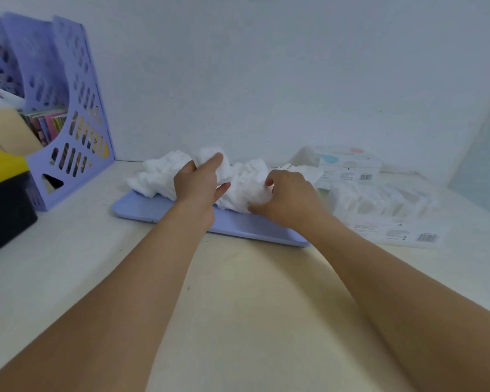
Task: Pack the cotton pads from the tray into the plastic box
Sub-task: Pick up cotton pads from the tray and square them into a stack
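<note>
Head view shows the left hand [199, 184] pinching a bunch of cotton pads [156, 181] heaped on the tray [142, 206], the right hand [285, 195] curled into them; she should square the stack before carrying it to the plastic box [385, 206] at three o'clock.

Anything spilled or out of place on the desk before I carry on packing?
Mostly tidy. The cotton pads sit in a loose, rumpled heap on the blue tray, and some at the right end spill over its far edge toward the plastic box. Both the left hand and right hand grip pads.
</note>
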Demonstrator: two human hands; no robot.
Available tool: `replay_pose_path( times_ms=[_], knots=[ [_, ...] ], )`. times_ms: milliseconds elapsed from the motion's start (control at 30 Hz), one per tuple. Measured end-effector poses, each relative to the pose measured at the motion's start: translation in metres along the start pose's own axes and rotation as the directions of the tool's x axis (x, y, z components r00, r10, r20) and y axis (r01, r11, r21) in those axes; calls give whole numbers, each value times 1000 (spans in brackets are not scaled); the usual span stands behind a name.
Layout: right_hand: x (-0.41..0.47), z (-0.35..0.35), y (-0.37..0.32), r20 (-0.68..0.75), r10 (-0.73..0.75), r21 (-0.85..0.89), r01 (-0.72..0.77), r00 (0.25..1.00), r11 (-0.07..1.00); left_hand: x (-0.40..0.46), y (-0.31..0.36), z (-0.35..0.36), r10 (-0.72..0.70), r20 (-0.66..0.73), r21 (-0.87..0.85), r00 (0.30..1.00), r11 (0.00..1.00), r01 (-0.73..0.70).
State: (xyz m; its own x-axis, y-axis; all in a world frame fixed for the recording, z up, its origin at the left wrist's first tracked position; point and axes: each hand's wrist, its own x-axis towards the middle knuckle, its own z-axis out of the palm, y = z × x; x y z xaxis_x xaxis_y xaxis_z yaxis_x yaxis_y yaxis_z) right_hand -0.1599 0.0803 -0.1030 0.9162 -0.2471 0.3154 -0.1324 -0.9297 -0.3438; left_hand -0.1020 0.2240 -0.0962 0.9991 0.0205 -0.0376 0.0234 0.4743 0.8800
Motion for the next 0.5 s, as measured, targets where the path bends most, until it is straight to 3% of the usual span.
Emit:
replay_pose_path(
  times_ms=[367,433,500],
  knots=[
    [17,15,-14,-38,-120,-325,101,992,940,3,-9,2,-46,-15,34,999,998,47],
    [16,13,-11,-78,-122,-308,92,989,947,3,-9,2,-40,-16,32,999,999,40],
    [15,1,-3,-159,-85,-141,63,984,988,4,-11,1,-15,-30,21,999,1000,16]
  ],
)
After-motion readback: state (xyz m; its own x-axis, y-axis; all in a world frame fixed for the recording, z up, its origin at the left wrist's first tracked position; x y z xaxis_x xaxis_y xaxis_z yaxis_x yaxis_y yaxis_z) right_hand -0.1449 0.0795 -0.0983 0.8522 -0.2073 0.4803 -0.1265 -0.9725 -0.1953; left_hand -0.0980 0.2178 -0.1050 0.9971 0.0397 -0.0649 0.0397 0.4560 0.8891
